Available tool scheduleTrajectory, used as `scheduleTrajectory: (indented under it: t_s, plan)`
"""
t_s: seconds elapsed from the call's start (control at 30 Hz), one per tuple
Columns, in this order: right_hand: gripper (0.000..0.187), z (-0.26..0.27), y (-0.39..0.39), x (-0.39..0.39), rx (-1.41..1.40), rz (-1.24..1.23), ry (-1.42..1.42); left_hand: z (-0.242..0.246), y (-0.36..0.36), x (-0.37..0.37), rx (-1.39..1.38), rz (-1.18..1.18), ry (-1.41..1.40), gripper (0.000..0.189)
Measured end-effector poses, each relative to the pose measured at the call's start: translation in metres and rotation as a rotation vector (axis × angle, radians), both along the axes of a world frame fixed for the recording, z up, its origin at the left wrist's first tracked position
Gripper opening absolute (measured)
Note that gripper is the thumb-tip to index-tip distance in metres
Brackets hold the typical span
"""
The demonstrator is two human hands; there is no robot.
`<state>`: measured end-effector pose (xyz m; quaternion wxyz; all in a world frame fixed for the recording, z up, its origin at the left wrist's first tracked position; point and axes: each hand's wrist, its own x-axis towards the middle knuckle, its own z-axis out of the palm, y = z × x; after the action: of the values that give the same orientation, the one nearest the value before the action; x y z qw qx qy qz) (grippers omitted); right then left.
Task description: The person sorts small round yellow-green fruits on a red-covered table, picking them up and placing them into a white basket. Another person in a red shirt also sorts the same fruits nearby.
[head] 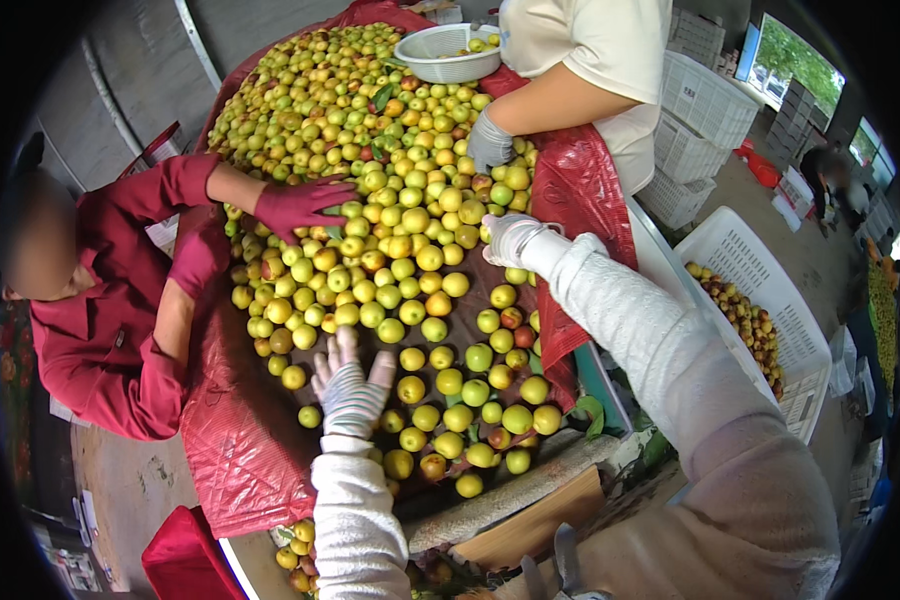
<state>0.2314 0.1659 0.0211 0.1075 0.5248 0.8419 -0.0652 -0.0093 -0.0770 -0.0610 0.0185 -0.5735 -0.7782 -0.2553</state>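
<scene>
A broad heap of small, round yellow-green fruits, some blushed red-brown and looking like jujubes, lies on a sorting table lined with red woven plastic sheeting. My left hand, in a pale striped glove, rests palm down among the near fruits with its fingers apart. No fruit shows in its grasp. Further up on the right, my right hand in a similar glove reaches to the heap's edge beside the sheeting. Its fingertips are partly hidden against the fruits, so a hold cannot be made out. Loose fruits lie spread between the hands.
At left, a person's maroon-gloved hand lies on the heap. Another person's grey-gloved hand touches fruits at upper right. A white plastic basin sits on the far side. A white crate with browner fruits stands right; a red container stands lower left.
</scene>
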Motion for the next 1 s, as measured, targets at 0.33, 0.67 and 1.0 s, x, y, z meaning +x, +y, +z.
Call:
scheduleTrajectory:
  t_s: [0.33,0.67,1.0]
  plan:
    - [0.037,0.03,-0.094,0.017,-0.733,0.283,0.379,0.023,-0.015,0.01,0.085,-0.393,-0.584,0.035]
    - [0.046,-0.001,-0.017,-0.008,-0.149,0.05,0.5,0.043,-0.014,0.001,-0.263,0.311,0.04,0.075]
    - [0.036,0.022,-0.069,0.027,-0.567,0.379,0.371,0.049,-0.026,0.0,0.034,-0.205,-0.143,0.06]
